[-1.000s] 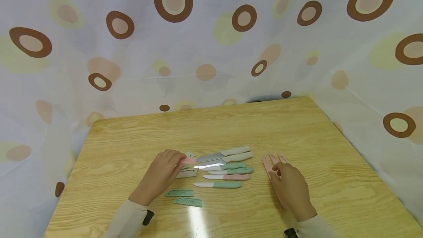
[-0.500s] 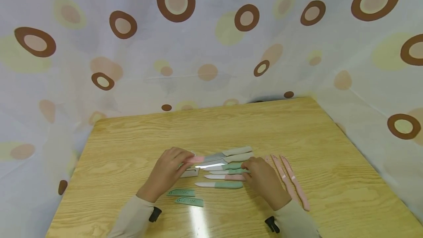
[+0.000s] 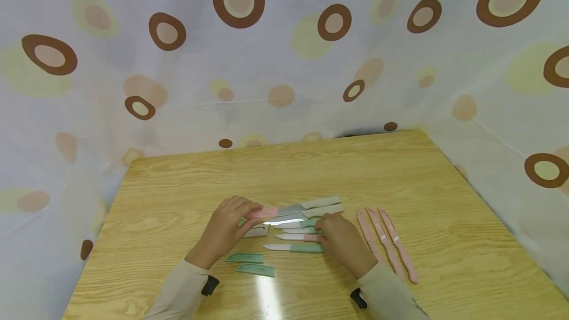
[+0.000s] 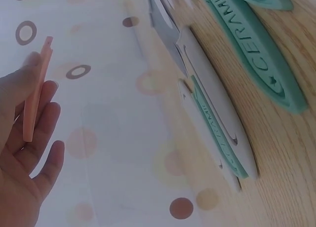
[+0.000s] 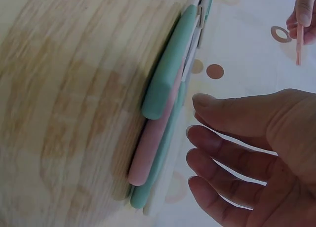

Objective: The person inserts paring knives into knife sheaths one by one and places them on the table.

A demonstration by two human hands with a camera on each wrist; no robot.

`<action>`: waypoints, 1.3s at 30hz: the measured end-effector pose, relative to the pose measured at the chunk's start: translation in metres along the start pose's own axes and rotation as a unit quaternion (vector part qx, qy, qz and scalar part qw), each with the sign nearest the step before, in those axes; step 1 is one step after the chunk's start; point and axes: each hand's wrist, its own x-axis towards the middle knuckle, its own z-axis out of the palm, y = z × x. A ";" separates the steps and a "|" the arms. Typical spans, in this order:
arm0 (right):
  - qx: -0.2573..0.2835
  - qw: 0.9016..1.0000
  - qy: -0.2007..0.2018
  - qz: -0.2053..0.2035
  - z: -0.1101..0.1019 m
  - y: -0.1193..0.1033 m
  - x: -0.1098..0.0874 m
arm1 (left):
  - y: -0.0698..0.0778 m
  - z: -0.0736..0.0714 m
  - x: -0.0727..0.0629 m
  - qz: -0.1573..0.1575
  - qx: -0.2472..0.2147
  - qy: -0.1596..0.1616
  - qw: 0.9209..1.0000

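My left hand [image 3: 226, 228] pinches a pink knife sheath [image 4: 38, 91] between thumb and fingers, raised off the table. In the head view this sheath overlaps the blade of a white-handled knife. My right hand [image 3: 342, 241] hovers by the knife handles with fingers loosely bent and nothing between them. Nearest to it are a pink-handled knife [image 5: 148, 153] and a green-handled knife [image 5: 168, 71] with bare white blades. More green-handled knives lie just beyond, their handle ends partly hidden by the right hand. Two white-handled knives [image 3: 323, 209] with grey blades lie farthest back.
Two green sheaths [image 3: 244, 258] marked CERAMIC lie at the front left. A white sheath [image 3: 257, 231] and another green sheath [image 4: 217, 133] rest beside the left hand. Three pink sheathed knives [image 3: 394, 238] lie side by side on the wooden table [image 3: 471, 260] at right.
My right hand has moved left from the pink sheathed knives to the loose knife handles. My left hand, still pinching the pink sheath, has shifted slightly right.
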 end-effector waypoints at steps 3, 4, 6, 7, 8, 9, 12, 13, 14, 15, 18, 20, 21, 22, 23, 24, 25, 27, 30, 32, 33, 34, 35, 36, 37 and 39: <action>0.005 1.000 -0.003 -0.001 0.002 0.000 0.001 | -0.001 0.001 0.000 0.001 -0.008 0.003 1.000; 0.003 1.000 -0.005 0.000 0.003 0.001 0.001 | -0.001 0.001 -0.001 0.002 -0.011 0.004 1.000; -0.003 1.000 -0.007 0.002 0.005 0.001 0.001 | -0.002 0.002 -0.001 -0.001 -0.018 0.003 1.000; -0.008 1.000 -0.005 0.003 0.006 0.001 0.001 | -0.002 0.002 -0.001 -0.002 -0.020 0.003 1.000; -0.013 1.000 -0.003 0.003 0.007 0.002 0.001 | -0.001 0.002 -0.001 -0.002 -0.022 0.003 1.000; -0.018 1.000 -0.002 0.004 0.008 0.002 0.001 | -0.001 0.002 -0.001 -0.003 -0.023 0.002 1.000; -0.029 1.000 -0.001 0.008 0.009 0.003 0.001 | 0.000 0.001 -0.001 -0.005 -0.024 -0.001 1.000; -0.030 0.999 -0.002 0.010 0.010 0.003 0.000 | 0.000 0.001 -0.001 -0.004 -0.022 -0.001 1.000; -0.028 1.000 -0.005 0.013 0.010 0.003 0.001 | 0.000 0.001 -0.002 -0.006 -0.021 -0.002 1.000; -0.029 0.999 -0.007 0.016 0.010 0.003 0.001 | 0.000 0.002 -0.002 -0.007 -0.020 -0.003 1.000; -0.020 0.999 -0.017 0.025 0.012 0.002 0.001 | 0.000 0.003 -0.004 -0.010 -0.017 -0.003 1.000; -0.015 0.999 -0.020 0.029 0.014 0.001 0.002 | 0.000 0.003 -0.005 -0.013 -0.018 -0.004 1.000; -0.014 0.999 -0.021 0.027 0.015 0.001 0.002 | 0.000 0.003 -0.005 -0.013 -0.020 -0.005 1.000; -0.011 0.999 -0.022 0.025 0.015 0.000 0.002 | 0.000 0.003 -0.005 -0.014 -0.021 -0.005 1.000; -0.011 0.999 -0.021 0.022 0.016 0.000 0.002 | 0.000 0.003 -0.006 -0.014 -0.020 -0.005 1.000; -0.011 1.000 -0.019 0.017 0.017 0.000 0.003 | 0.000 0.003 -0.006 -0.014 -0.021 -0.005 1.000; -0.013 1.000 -0.018 0.014 0.017 -0.001 0.003 | 0.000 0.003 -0.006 -0.014 -0.022 -0.005 1.000; -0.015 1.000 -0.018 0.008 0.017 -0.001 0.003 | 0.000 0.004 -0.006 -0.012 -0.021 -0.005 1.000; -0.025 0.999 -0.021 0.002 0.018 -0.001 0.004 | 0.000 0.004 -0.006 -0.010 -0.019 -0.004 1.000; -0.034 0.999 -0.024 -0.004 0.019 0.000 0.004 | -0.001 0.004 -0.007 -0.011 -0.019 -0.005 1.000; -0.038 0.999 -0.023 -0.008 0.019 0.001 0.004 | -0.001 0.005 -0.007 -0.011 -0.020 -0.006 1.000; -0.042 0.999 -0.024 -0.011 0.019 0.001 0.004 | -0.001 0.005 -0.007 -0.011 -0.019 -0.006 1.000; -0.045 0.999 -0.025 -0.014 0.020 0.001 0.004 | -0.001 0.005 -0.007 -0.011 -0.019 -0.007 1.000; -0.045 0.999 -0.024 -0.016 0.020 0.001 0.004 | -0.001 0.006 -0.008 -0.010 -0.019 -0.006 1.000; -0.047 0.998 -0.025 -0.016 0.020 0.001 0.004 | -0.001 0.006 -0.008 -0.009 -0.019 -0.007 1.000; -0.048 0.998 -0.025 -0.015 0.020 0.001 0.004 | -0.002 0.006 -0.008 -0.007 -0.020 -0.005 1.000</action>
